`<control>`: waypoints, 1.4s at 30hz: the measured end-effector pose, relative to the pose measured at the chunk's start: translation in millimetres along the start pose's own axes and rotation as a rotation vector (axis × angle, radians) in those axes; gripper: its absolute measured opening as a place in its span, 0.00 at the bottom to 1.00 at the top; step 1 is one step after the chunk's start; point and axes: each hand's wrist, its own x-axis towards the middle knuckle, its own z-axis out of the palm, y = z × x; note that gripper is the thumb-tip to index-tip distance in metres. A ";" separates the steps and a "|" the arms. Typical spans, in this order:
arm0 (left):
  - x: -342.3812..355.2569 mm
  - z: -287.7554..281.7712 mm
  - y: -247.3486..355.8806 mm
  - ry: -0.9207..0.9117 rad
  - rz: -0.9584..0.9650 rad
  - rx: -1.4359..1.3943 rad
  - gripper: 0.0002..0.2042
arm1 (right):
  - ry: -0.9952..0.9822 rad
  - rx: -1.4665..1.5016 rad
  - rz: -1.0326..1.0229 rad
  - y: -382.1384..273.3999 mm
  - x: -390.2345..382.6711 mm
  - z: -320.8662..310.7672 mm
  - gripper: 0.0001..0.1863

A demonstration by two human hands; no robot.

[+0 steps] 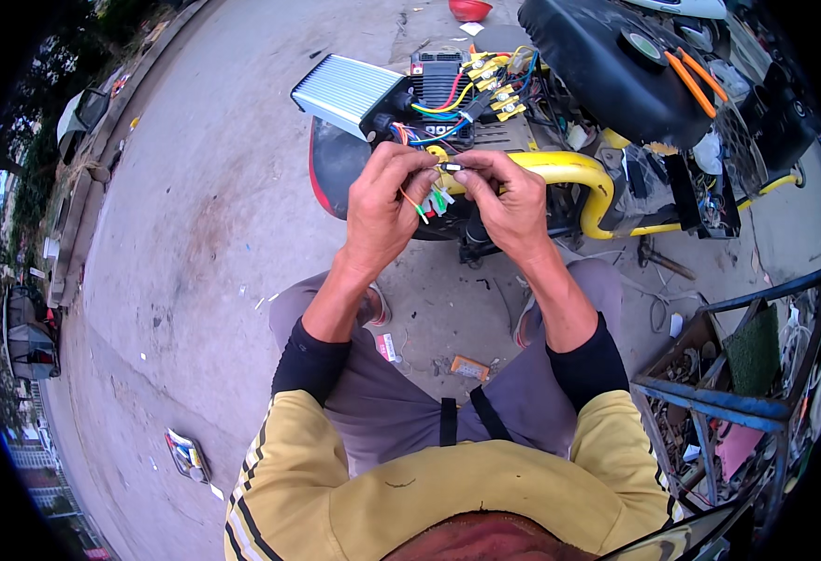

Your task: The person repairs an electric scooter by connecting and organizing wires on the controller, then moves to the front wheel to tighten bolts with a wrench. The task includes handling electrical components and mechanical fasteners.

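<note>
Both my hands meet over the opened electric scooter, pinching a small black-and-white wire connector (452, 167) between them. My left hand (384, 201) grips its left side with thumb and forefinger. On the other side, my right hand (509, 201) is closed in a pinch on the connector's right end. Below the fingertips dangle loose wires with green and white plugs (439, 201). Just beyond my left hand lies a silver finned controller box (340, 91), coloured wires running from its dark end. Yellow terminal blocks (495, 84) sit farther back among thicker wires.
A yellow frame tube (569, 168) curves past my right hand. Orange-handled pliers (693, 79) rest on the black seat (607, 70). A hammer (665, 259) lies on the ground at right, near a blue metal cart (719, 402) full of parts. Far off is a red bowl (469, 10).
</note>
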 end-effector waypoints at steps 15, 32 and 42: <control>-5.3 -20.4 -10.5 0.118 -0.192 -0.357 0.06 | 0.110 -0.088 -0.068 5.3 -1.7 -0.2 0.13; -1.9 -48.6 -11.9 -0.296 0.014 0.086 0.17 | 0.069 -0.366 -0.416 6.5 -16.2 -7.9 0.23; -2.2 -39.8 -17.3 -0.287 0.306 0.311 0.26 | 0.178 -0.219 -0.310 33.1 -21.3 -61.8 0.16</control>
